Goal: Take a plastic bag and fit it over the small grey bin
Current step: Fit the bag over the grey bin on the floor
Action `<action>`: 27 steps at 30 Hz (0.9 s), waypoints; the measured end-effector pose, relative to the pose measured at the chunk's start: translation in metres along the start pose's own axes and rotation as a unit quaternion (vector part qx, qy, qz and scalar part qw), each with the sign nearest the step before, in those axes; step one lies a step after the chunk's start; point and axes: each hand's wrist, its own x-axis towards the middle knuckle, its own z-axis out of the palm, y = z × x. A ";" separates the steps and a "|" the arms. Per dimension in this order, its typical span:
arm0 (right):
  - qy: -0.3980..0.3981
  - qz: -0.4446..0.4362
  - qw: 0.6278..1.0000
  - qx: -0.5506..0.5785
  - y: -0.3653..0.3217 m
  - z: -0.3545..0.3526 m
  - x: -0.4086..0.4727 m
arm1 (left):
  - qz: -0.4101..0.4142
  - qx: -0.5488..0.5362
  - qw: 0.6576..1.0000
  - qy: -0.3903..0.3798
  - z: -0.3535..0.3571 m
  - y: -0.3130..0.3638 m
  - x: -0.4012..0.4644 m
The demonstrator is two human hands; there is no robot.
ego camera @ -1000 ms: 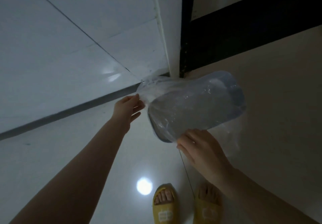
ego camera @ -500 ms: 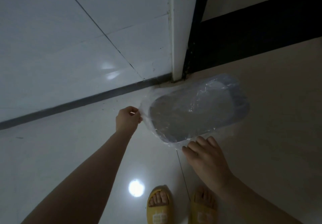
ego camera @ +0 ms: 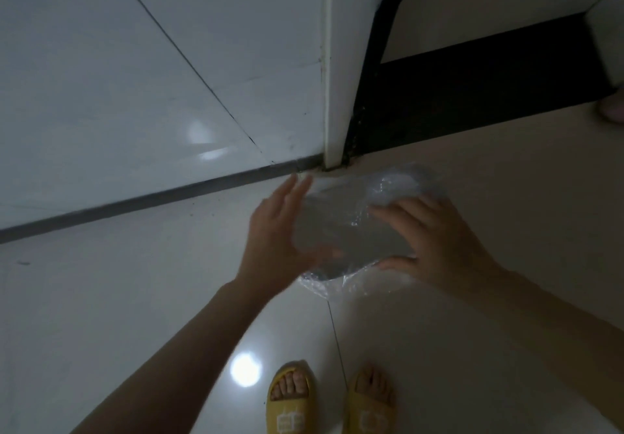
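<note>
The small grey bin (ego camera: 351,237) stands on the pale floor close to the wall corner, seen from above. A clear plastic bag (ego camera: 337,285) is draped over it, with crinkled film spilling past the near rim. My left hand (ego camera: 273,241) is at the bin's left side, fingers spread and blurred, its thumb close to the film. My right hand (ego camera: 439,241) lies over the bin's right part, fingers apart on the bag and thumb at the near rim. The bin's right half is hidden under that hand.
A white tiled wall (ego camera: 135,79) and a white corner post (ego camera: 332,95) rise just behind the bin, with a black skirting band (ego camera: 472,95) to the right. My feet in yellow slippers (ego camera: 290,400) stand below. Another foot (ego camera: 613,109) shows at the right edge.
The bin has settled on the floor by the corner. My left hand let go of the bag's edge and opened. My right hand moved up from the near rim onto the bin.
</note>
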 end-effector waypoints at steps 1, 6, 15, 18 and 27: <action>-0.051 0.000 0.999 -0.005 0.005 -0.004 0.008 | 0.018 0.051 0.998 -0.032 0.009 0.009 0.003; -0.174 -0.030 0.983 -0.042 0.020 0.002 0.032 | -0.003 0.170 0.980 -0.105 0.044 0.013 0.009; -0.209 0.055 0.970 -0.111 0.053 0.009 0.023 | -0.066 0.254 0.960 -0.095 0.048 0.001 0.003; -0.198 0.067 0.975 -0.077 0.058 0.010 0.016 | -0.070 0.250 0.962 -0.084 0.044 -0.005 -0.002; -0.132 0.096 0.986 0.023 0.059 0.027 0.007 | -0.122 0.218 0.965 -0.083 0.037 -0.030 0.000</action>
